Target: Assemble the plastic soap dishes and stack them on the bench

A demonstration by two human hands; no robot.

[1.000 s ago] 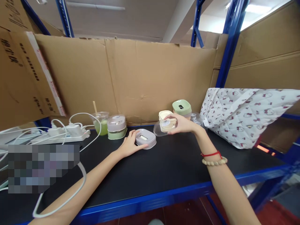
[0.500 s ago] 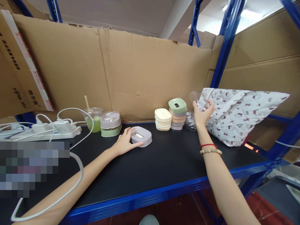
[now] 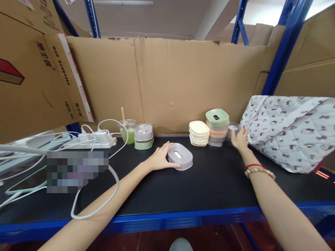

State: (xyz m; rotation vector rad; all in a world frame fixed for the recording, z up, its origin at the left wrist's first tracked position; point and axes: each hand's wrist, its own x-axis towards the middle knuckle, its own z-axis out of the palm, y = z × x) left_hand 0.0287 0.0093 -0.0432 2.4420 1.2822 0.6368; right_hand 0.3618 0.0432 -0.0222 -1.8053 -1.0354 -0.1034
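My left hand (image 3: 165, 157) grips the left side of a lavender oval box-like lid (image 3: 185, 156) with a slot in its top, lying on the black tabletop. Its thumb is along the near edge and its fingers are behind. At the right, my right hand (image 3: 240, 137) is closed on a clear plastic cover (image 3: 232, 129), its fingertips partly hidden. Just left of that cover rises a stack of similar coloured lids, with a green lid (image 3: 217, 118) on top. Beside it stands a stack of cream trays (image 3: 199, 129).
A lavender and green container (image 3: 143, 136) stands left of centre by a cup of green drink (image 3: 128, 134). Chargers fill a white power strip (image 3: 90, 142), and a loose white cable (image 3: 116, 181) crosses my left forearm. A quilted patterned bag (image 3: 290, 129) leans at the right.
My right hand has come down from beside the bag with a clear plastic cover to the spot by the lid stack. My left hand stays on the lavender lid. The view has turned left.
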